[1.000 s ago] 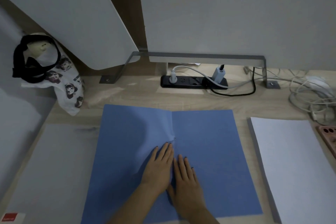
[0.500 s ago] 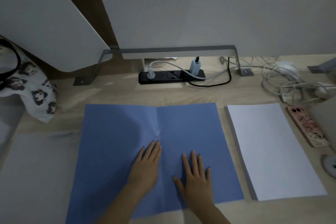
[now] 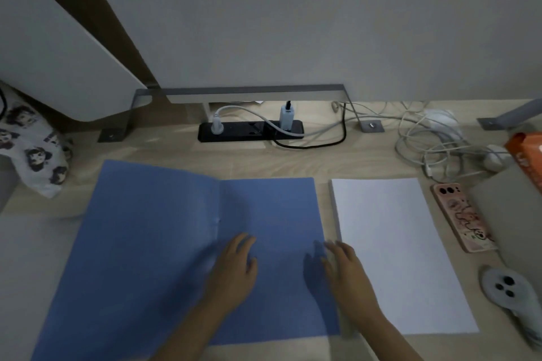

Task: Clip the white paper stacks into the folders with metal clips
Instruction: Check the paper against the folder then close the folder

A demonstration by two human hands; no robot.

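A blue folder (image 3: 152, 243) lies spread open on the wooden desk, its fold running down the middle. My left hand (image 3: 234, 267) rests flat on the folder just right of the fold, fingers straight. My right hand (image 3: 343, 269) is at the folder's right edge, fingers straight, reaching onto the left edge of the white paper stack (image 3: 396, 249), which lies beside the folder. No metal clip is visible.
A black power strip (image 3: 249, 130) with plugs sits at the back under a monitor stand. Tangled white cables (image 3: 434, 141) lie back right. A phone in a pink case (image 3: 460, 217), a white controller (image 3: 504, 287) and an orange box (image 3: 528, 155) are at the right. A printed cloth bag (image 3: 32, 149) sits left.
My right hand slid from beside the left hand at the fold rightward to the folder's right edge and the paper stack. The view shifted right.
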